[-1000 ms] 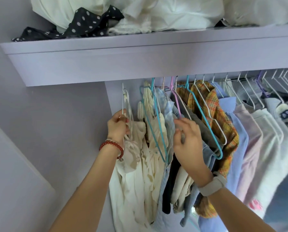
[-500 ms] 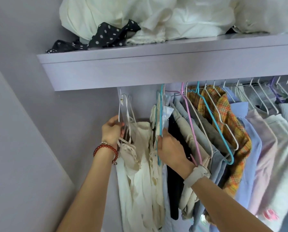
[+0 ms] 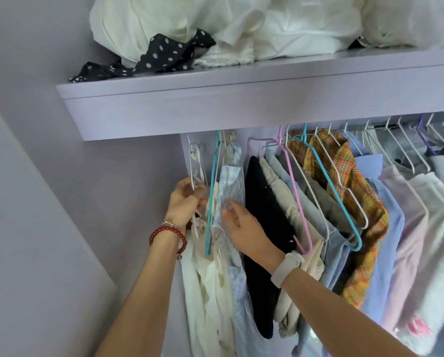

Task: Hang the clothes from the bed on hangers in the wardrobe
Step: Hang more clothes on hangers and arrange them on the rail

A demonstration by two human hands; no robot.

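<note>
Under a lilac shelf hangs a row of clothes on wire hangers. At the far left, my left hand (image 3: 187, 202) grips a white hanger (image 3: 196, 166) carrying a cream strappy garment (image 3: 203, 284). Beside it hang a teal hanger (image 3: 212, 202) and a pale blue checked garment (image 3: 230, 186). My right hand (image 3: 244, 228) lies with straight fingers against that checked garment, pressing it leftward. Right of my hand hang a black garment (image 3: 264, 215), beige trousers (image 3: 293, 228), a pink hanger (image 3: 297, 202) and an orange plaid shirt (image 3: 355, 202).
The shelf (image 3: 241, 99) carries white bedding bundles (image 3: 267, 24) and a black polka-dot cloth (image 3: 164, 57). More shirts in blue (image 3: 386, 228), pink and white fill the rail to the right. A lilac wall panel (image 3: 112, 202) bounds the left end.
My right hand has moved left from the grey and blue garments to the checked one, pushing the leftmost clothes together. A gap opened before the black garment. My left hand stays on the white hanger.
</note>
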